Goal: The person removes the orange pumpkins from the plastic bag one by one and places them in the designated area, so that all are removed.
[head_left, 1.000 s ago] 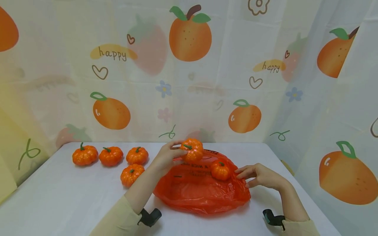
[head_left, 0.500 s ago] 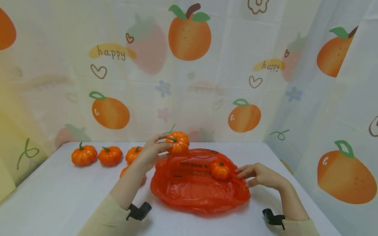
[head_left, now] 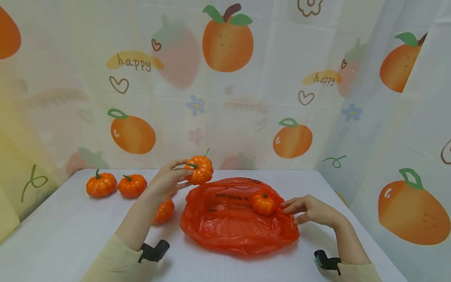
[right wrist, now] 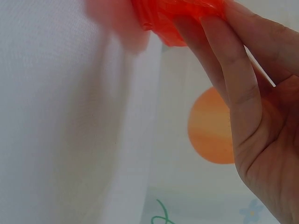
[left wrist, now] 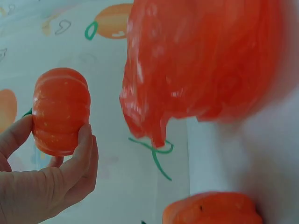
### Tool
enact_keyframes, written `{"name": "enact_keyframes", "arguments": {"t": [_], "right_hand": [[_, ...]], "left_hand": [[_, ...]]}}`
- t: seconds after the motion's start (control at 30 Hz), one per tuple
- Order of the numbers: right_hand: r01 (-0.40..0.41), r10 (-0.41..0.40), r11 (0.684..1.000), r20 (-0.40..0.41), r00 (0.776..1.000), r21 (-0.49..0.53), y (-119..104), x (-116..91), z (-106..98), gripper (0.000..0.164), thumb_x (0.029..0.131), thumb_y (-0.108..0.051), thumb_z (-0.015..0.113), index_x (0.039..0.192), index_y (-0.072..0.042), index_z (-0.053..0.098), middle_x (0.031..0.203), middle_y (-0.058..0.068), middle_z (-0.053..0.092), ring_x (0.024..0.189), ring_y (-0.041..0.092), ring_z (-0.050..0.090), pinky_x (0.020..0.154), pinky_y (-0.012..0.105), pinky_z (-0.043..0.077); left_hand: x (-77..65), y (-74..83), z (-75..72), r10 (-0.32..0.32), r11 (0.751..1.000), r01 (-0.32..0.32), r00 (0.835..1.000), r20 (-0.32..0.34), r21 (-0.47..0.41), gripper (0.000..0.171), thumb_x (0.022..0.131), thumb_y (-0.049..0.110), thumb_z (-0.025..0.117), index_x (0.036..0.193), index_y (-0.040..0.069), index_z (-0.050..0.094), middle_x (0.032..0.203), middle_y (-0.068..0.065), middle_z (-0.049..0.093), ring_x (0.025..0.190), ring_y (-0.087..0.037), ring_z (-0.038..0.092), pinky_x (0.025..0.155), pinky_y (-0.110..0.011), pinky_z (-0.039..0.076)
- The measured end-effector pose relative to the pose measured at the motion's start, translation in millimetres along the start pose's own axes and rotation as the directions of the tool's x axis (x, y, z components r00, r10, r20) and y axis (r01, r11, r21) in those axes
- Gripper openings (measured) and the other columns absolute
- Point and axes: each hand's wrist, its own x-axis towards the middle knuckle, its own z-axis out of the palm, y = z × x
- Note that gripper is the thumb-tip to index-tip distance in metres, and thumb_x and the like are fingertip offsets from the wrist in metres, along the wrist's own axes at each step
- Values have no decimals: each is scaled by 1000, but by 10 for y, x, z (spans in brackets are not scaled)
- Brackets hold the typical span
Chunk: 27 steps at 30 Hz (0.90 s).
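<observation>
White cloth-covered bench: red see-thru plastic bag on it, mouth open. R hand pinches its right rim; tips part-hidden. L hand grips glossy orange ribbed pumpkin near bag's left end, clear of it. Prob. mid-transfer; next move likely needs firm grip, steady rim. 2nd pumpkin inside bag; another half-covered by L forearm.
</observation>
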Motion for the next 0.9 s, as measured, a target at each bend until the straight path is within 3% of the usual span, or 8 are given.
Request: {"name": "enact_keyframes", "arguments": {"t": [0.2, 0.4, 0.67, 0.9], "right_hand": [[-6, 6, 1000, -1, 1000, -13, -14, -8, -2, 34, 86, -7, 66, 120, -3, 71, 138, 27, 57, 120, 44, 61, 95, 50, 57], [-10, 10, 1000, -4, 1000, -3, -8, -7, 7, 34, 86, -7, 66, 119, -3, 71, 138, 27, 57, 120, 44, 61, 96, 54, 55], [-13, 13, 1000, -6, 1000, 8, -6, -5, 7, 34, 86, -6, 67, 119, -2, 71, 138, 27, 57, 121, 45, 60, 96, 55, 55], [-2, 2, 1000, 2, 1000, 6, 12, 2, 6, 34, 86, -6, 66, 119, -2, 71, 138, 28, 57, 121, 46, 60, 95, 54, 55]], "left_hand": [[-50, -4, -266, -8, 1000, 7, 999, 39, 28, 66, 97, 25, 61, 153, 11, 28, 129, -4, 50, 108, -13, 62, 99, -30, 55], [-118, 8, -513, -29, 999, 27, 997, 75, 30, 68, 98, 29, 59, 154, 12, 24, 122, 2, 48, 104, -13, 60, 92, -26, 57], [-153, -26, -764, -31, 999, 32, 992, 120, -3, 53, 100, 28, 56, 146, 17, 33, 120, 7, 51, 107, -15, 59, 92, -27, 56], [-214, -50, -1025, -64, 997, 57, 982, 175, 44, 33, 101, 25, 52, 133, 27, 42, 115, 8, 54, 104, -12, 57, 94, -27, 56]]}}
